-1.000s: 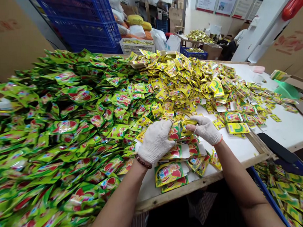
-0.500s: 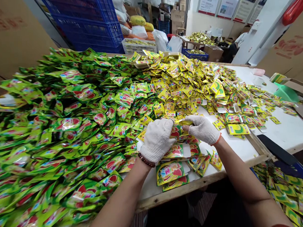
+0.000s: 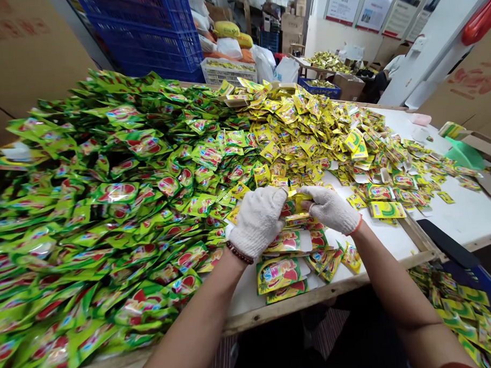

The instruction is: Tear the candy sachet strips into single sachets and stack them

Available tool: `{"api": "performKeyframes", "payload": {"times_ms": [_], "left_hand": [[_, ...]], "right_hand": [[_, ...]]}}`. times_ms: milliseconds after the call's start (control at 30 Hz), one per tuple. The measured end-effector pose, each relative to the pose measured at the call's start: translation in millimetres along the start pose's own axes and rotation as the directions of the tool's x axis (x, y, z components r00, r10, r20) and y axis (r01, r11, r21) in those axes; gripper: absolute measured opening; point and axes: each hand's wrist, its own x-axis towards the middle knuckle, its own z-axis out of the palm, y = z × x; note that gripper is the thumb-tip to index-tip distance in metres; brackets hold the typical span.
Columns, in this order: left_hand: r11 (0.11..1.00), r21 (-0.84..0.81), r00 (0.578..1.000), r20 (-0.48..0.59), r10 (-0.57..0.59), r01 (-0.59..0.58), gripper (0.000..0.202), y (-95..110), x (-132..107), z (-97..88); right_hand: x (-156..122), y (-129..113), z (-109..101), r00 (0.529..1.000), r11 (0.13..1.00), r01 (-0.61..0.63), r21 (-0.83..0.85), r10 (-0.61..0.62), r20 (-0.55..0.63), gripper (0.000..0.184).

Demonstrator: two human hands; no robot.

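White knitted gloves cover both hands, which meet over the front of the table. My left hand [image 3: 258,222] is closed on a small printed carton [image 3: 287,208] with red fruit on it, partly hidden by the fingers. My right hand [image 3: 330,209] pinches a small yellow packet [image 3: 301,202] at the carton's right end; whether the packet is partly inside cannot be seen. Below the hands, open-ended flat cartons [image 3: 278,274] lie stacked near the table edge, with loose packets [image 3: 329,262] beside them.
Green watermelon-print sachets [image 3: 117,194] are heaped across the left, with yellow packets [image 3: 291,118] piled at the back centre. A blue crate [image 3: 486,288] with filled cartons stands low at right, near a black flat object [image 3: 447,242]. A wooden rail [image 3: 298,304] edges the table.
The view has shifted slightly, moving the scene a little rightward. Both hands stay together at the carton, with the left wrist slightly turned and the yellow packet still in the right fingers.
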Motion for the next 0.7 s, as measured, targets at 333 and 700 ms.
{"api": "performKeyframes", "payload": {"times_ms": [333,700], "left_hand": [[0.996,-0.080,0.999,0.003,-0.043,0.044,0.071,0,1,-1.8],[0.975,-0.221,0.999,-0.005,0.037,-0.038,0.059,10,-4,-5.8]], "right_hand": [[-4,-17,8,0.971,0.904,-0.179,0.387,0.227,-0.081,0.017],[-21,-11,3,0.869,0.663,-0.414,0.623,0.086,0.487,0.042]]}}
